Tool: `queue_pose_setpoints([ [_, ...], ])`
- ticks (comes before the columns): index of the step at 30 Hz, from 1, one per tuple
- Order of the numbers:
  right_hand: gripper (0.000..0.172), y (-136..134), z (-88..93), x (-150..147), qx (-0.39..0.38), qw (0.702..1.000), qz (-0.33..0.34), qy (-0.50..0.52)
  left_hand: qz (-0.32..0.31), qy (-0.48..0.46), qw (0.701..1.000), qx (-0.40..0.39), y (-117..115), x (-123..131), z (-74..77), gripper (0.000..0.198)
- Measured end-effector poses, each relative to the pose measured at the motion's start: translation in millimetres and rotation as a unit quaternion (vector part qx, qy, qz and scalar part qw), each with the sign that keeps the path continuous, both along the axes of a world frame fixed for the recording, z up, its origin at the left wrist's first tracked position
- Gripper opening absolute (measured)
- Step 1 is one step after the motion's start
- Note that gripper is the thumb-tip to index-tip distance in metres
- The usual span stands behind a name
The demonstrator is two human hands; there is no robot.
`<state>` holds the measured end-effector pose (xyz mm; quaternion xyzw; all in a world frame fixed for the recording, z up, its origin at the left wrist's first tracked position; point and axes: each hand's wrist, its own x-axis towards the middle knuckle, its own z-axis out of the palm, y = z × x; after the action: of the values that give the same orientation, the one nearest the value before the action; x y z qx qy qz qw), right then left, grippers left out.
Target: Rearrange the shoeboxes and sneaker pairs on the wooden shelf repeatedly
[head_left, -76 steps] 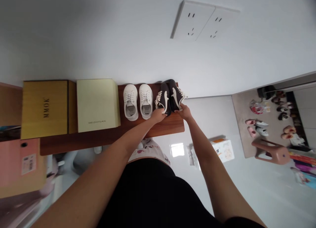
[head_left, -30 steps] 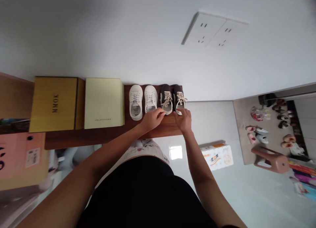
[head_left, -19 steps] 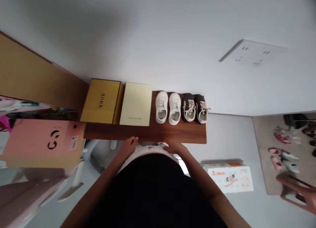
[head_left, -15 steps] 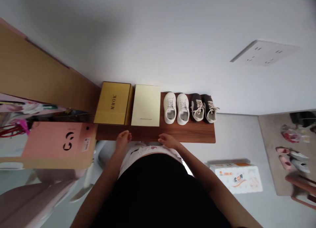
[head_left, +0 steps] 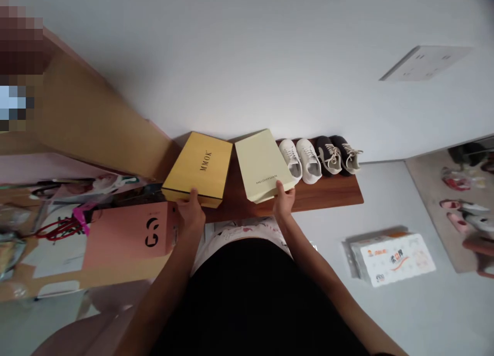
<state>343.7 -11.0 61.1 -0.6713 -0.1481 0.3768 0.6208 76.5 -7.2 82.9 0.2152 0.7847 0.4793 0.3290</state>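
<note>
My left hand [head_left: 192,208] grips the near edge of a yellow shoebox [head_left: 198,165] lettered MMOK, thumb on the lid and fingers underneath out of sight. The box sits turned and tilted over the left part of a brown wooden board [head_left: 324,194]. My right hand [head_left: 284,197] holds the near right corner of a cream shoebox [head_left: 262,160] marked MEIZHIYUAN, its thumb on top. This box is also tilted, its right side close against or over a pair of white sneakers [head_left: 301,160]. To their right stands a pair of dark shoes [head_left: 339,155] with pale laces.
A pink box [head_left: 123,237] and assorted clutter lie on a surface at left. A wall with a socket plate [head_left: 428,63] rises behind the board. On the floor at right are a tissue pack [head_left: 397,258] and pink slippers [head_left: 457,222].
Both hands have moved from the board's front edge onto the shoeboxes. The boxes have gone from lying straight to being turned and tilted, with a wider gap between them. The view has shifted.
</note>
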Motion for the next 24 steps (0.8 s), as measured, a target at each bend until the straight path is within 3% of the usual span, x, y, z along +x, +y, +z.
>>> queue_pose_setpoints([
  [2,0.048,-16.0,13.8,4.6,-0.010,0.989,0.043,-0.144,-0.064,0.151,0.986,0.007,-13.1,-10.5,11.8,0.034],
  [4,0.038,-32.2,21.0,4.8,-0.037,0.943,0.131,-0.304,-0.193,0.298,0.935,-0.006,-24.6,-15.0,17.9,0.030],
  [6,0.022,-45.4,20.0,0.2,-0.051,0.861,0.245,-0.444,-0.339,0.372,0.864,-0.030,-33.4,-14.3,16.3,0.016],
  [8,0.012,-53.3,12.4,-6.8,-0.061,0.760,0.360,-0.538,-0.445,0.405,0.796,-0.056,-39.4,-12.0,7.0,0.015],
  [11,0.021,-54.5,-3.8,-16.0,-0.094,0.627,0.483,-0.604,-0.541,0.420,0.725,-0.074,-43.5,-13.6,-16.9,0.029],
  [13,0.027,-49.7,-13.2,-19.6,-0.110,0.570,0.533,-0.615,-0.579,0.418,0.697,-0.072,-42.9,-18.8,-34.6,0.038],
  [15,0.031,-41.4,-19.9,-22.0,-0.128,0.537,0.567,-0.612,-0.601,0.411,0.681,-0.072,-39.2,-24.0,-49.9,0.043],
  [18,0.035,-23.4,-25.2,-25.1,-0.159,0.520,0.586,-0.601,-0.626,0.394,0.669,-0.077,-28.5,-22.4,-64.7,0.046],
  [24,0.038,9.8,-25.8,-24.8,-0.241,0.502,0.596,-0.578,-0.610,0.359,0.696,-0.122,-5.2,8.5,-67.6,0.048],
])
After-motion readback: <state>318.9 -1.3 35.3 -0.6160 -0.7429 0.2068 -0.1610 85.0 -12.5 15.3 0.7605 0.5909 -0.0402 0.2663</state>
